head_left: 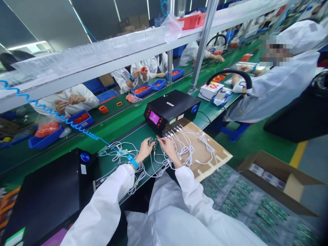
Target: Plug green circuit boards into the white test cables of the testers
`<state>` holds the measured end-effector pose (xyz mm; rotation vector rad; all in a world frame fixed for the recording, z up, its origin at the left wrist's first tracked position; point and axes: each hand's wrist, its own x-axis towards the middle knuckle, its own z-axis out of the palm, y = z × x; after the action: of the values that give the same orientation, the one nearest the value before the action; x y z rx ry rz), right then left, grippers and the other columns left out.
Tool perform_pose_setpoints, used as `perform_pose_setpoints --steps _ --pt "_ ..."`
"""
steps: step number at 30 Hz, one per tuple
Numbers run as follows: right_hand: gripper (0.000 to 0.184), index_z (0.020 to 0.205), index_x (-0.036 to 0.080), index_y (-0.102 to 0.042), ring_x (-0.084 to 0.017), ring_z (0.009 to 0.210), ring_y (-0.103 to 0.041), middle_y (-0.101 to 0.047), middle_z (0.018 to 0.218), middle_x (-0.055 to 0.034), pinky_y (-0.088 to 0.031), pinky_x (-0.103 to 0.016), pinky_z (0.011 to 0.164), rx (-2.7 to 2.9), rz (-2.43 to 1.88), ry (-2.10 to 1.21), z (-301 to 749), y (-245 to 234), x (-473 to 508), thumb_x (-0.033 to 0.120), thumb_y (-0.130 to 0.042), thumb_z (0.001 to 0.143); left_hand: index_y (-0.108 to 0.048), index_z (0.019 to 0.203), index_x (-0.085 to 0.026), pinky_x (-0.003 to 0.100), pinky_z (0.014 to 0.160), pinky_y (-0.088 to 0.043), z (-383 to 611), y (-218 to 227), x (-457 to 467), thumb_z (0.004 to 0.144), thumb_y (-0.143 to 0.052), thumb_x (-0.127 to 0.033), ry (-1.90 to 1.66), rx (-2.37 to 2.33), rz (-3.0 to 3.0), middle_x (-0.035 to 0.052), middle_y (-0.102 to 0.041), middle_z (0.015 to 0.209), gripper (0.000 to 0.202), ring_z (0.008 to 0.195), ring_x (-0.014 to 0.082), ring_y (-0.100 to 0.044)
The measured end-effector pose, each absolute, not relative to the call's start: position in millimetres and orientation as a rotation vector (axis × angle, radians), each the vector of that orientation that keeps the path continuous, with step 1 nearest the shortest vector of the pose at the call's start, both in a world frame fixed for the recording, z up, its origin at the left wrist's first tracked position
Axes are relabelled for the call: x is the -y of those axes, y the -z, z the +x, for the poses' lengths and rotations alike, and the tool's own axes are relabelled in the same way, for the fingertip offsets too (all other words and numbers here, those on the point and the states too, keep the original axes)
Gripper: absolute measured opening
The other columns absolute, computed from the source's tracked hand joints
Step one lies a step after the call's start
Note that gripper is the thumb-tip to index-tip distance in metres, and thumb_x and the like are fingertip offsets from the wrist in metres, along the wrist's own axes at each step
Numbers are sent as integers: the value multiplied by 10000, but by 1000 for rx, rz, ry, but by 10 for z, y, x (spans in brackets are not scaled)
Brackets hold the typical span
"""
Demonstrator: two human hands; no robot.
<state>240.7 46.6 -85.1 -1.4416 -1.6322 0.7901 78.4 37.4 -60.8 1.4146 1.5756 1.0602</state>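
illumination bright, shadows soft. screen (154, 117) glows magenta. wide-angle stretch at edges; circuit boards (273, 207) at lower right blurred; pixelated patch (276, 50) upper right.

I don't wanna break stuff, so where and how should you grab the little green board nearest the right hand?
Probably pinch the long, thin edges of the green board, coming from above. It's narrow and stands roughly upright beside the right hand, and white cables clutter the bench below.
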Motion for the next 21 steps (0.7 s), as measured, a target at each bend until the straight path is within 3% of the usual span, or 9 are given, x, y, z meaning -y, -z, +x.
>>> perform_pose_setpoints --steps 3,6,11,17,21 --pt "233 1096 194 -791 -245 1002 -760 -805 1101 -121 -546 -337 924 1758 -1441 -725 2560 718 -326 235 -582 1001 -664 973 -156 282 671 -536 821 537 -327 850 -803 -261 -1060 -1509 1122 42 -678 798 213 690 161 -644" --pt "247 1089 208 -787 -246 1006 -753 -803 1077 -107 -524 -320 909 1917 -1488 -668 2783 619 -136 200 -553 1011 -617 914 -139 237 569 -504 870 455 -274 910 -757 -305 -1054 -1415 863 38 -663 764 217 593 114 -602" --pt "239 875 177 -766 -275 855 -763 -781 839 -137 -504 -310 759 2135 -1622 -655 2933 636 108 80 -563 956 -586 834 -127 219 571 -522 992 343 -202 970 -652 -185 -1016 -1275 631 33 -638 720 162 580 92 -593" --pt "273 1033 145 -733 -293 938 -768 -771 1037 -204 -524 -331 797 2249 -1720 -594 2801 710 176 -13 -536 931 -565 802 -137 276 677 -606 1148 343 -110 912 -637 -63 -934 -1199 541 55 -669 724 151 647 138 -676" --pt "313 1028 147 -735 -312 982 -765 -773 976 -202 -527 -342 817 2306 -1752 -571 2809 739 97 -49 -521 910 -551 819 -150 289 687 -621 1155 415 -59 887 -639 -41 -882 -1203 522 56 -676 729 156 673 159 -708"
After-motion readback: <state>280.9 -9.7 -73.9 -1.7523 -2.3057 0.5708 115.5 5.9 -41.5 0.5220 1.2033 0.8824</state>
